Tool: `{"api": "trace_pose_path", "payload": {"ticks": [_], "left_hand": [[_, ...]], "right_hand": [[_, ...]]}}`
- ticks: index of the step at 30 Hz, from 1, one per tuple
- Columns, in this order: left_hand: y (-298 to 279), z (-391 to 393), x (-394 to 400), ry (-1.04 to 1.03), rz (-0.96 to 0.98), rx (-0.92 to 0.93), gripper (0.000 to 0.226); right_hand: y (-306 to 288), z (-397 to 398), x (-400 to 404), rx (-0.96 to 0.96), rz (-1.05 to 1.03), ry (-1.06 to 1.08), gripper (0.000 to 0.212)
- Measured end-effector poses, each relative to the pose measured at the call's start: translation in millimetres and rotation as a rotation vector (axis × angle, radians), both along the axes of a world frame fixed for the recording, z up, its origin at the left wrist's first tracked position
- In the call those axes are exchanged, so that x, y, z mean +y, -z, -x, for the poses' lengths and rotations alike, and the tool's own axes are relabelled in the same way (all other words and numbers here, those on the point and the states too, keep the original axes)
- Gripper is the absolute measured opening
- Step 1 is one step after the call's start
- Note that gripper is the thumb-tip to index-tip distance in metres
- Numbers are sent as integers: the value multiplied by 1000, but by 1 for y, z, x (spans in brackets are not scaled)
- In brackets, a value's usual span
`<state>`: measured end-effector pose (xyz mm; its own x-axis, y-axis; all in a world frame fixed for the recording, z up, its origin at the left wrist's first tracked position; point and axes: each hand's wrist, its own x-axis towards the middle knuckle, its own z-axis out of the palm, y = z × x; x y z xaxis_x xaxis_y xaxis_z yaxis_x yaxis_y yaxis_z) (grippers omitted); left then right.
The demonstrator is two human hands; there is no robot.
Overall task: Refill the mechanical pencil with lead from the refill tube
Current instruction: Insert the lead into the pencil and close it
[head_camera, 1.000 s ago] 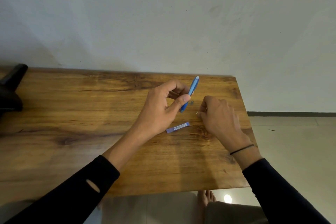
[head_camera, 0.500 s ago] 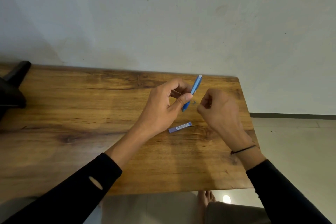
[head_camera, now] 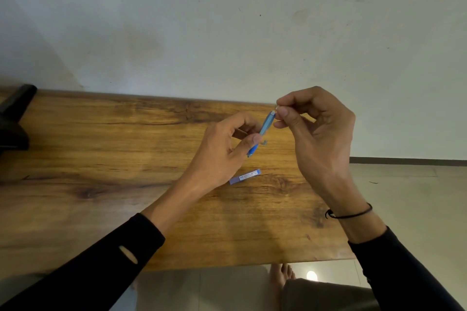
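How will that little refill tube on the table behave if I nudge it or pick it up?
The refill tube looks small and thin, so probably very light and easy to flick away. It lies flat on the smooth wooden table, so it may slide. Whether it is round enough to roll cannot be told.

A plain room in a home, it seems: a wooden bench (head_camera: 101, 159) stands with its far edge against a bare, scuffed pale wall (head_camera: 227, 33), over a tiled floor (head_camera: 404, 184) with a dark skirting strip (head_camera: 404, 158), and bare toes (head_camera: 283, 272) show beneath its near edge.
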<state>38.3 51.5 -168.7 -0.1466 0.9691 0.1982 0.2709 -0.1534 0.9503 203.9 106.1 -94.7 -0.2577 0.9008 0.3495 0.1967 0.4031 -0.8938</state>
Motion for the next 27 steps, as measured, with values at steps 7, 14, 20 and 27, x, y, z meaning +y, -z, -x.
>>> {"api": "trace_pose_path", "payload": {"ticks": [7, 14, 20, 27], "left_hand": [[-1, 0, 0, -12, 11, 38, 9], [1, 0, -2, -9, 16, 70, 7], [2, -1, -2, -25, 24, 116, 7], [-1, -3, -4, -87, 23, 192, 9]], "right_hand": [[3, -2, 3, -90, -19, -41, 11], [6, -7, 1, -254, -259, -54, 9], [7, -8, -1, -360, -438, -41, 9], [8, -5, -3, -355, -381, 36, 8]]}}
